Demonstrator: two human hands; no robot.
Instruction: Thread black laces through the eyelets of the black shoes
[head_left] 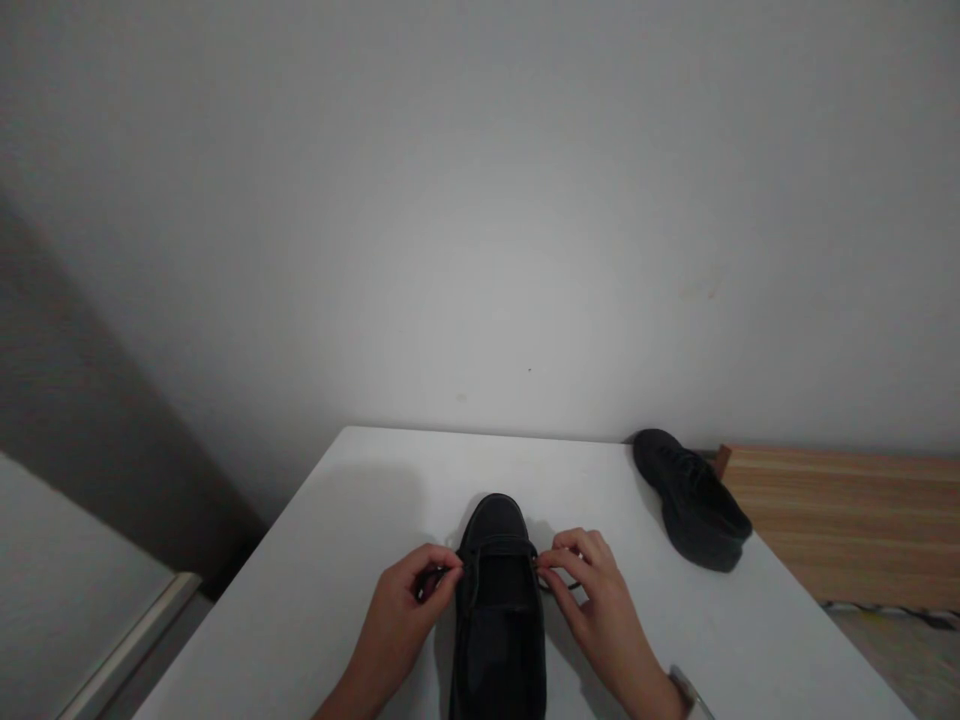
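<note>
A black shoe [496,600] sits at the desk's [322,580] near edge, toe toward the wall. The left hand [405,605] and right hand [596,600] each pinch a thin lace end [433,578] beside the eyelets. The lace looks limp and probably slippery, best held near its tips; the shoe seems light and soft-sided.

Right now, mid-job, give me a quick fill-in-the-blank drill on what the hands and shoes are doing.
1. Each hand, left hand and right hand, pinches an end of the ____ of the near shoe.
2. The near shoe's toe points toward the ____.
3. The second shoe lies at the table's far ____ corner.
4. Both shoes are ____ in colour.

Missing words: lace; wall; right; black
</note>
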